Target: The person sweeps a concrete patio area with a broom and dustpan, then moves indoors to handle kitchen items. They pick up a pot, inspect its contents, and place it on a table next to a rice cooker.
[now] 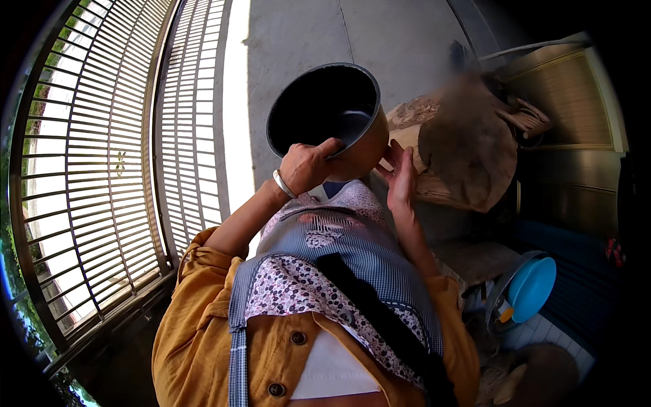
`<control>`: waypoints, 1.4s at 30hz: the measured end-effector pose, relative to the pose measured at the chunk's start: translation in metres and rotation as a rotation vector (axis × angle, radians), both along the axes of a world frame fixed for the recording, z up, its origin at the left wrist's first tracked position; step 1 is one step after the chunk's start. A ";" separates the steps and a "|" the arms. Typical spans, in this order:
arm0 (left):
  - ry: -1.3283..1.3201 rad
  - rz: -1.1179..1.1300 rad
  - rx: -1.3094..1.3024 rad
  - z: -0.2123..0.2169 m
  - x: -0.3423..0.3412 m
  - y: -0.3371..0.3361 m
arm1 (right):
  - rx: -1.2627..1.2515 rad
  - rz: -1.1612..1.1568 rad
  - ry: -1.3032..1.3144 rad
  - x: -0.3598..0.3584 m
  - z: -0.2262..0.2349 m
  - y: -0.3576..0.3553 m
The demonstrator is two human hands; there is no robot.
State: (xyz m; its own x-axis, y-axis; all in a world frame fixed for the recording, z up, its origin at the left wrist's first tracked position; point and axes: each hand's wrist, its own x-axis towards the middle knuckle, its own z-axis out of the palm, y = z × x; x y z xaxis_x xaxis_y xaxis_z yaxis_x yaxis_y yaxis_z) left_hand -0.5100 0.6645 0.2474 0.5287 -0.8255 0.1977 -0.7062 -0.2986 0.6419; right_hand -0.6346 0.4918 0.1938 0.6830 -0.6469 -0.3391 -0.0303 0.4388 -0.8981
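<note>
A deep round pot [363, 152], dark inside and golden brown outside, is held tilted in front of my apron, its mouth facing away and to the left. My left hand [306, 166] grips its near rim, thumb over the edge, and wears a white bracelet on the wrist. Beside the pot's right side is my right hand [401, 178], fingers stretched out and its fingertips close against the outer wall. Whether those fingertips press on the wall, I cannot tell. The dark interior shows no contents that I can make out.
Metal bar railings [88, 156] run along the left. At right stand a thick wooden round [498, 173], blurred in part, and yellowish panels [563, 102]. Lower right, a blue basin [532, 290] sits in a larger grey one. Grey concrete floor [298, 34] lies ahead.
</note>
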 end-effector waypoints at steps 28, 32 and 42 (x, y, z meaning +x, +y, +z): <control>0.720 1.067 -0.245 -0.125 0.299 -0.152 | 0.396 0.079 0.203 0.228 -0.036 -0.300; 0.539 0.979 -0.043 -0.187 0.366 -0.151 | 0.358 -0.040 0.181 0.257 -0.051 -0.352; 0.390 0.718 0.189 -0.231 0.526 -0.234 | 0.406 -0.378 0.147 0.308 -0.055 -0.421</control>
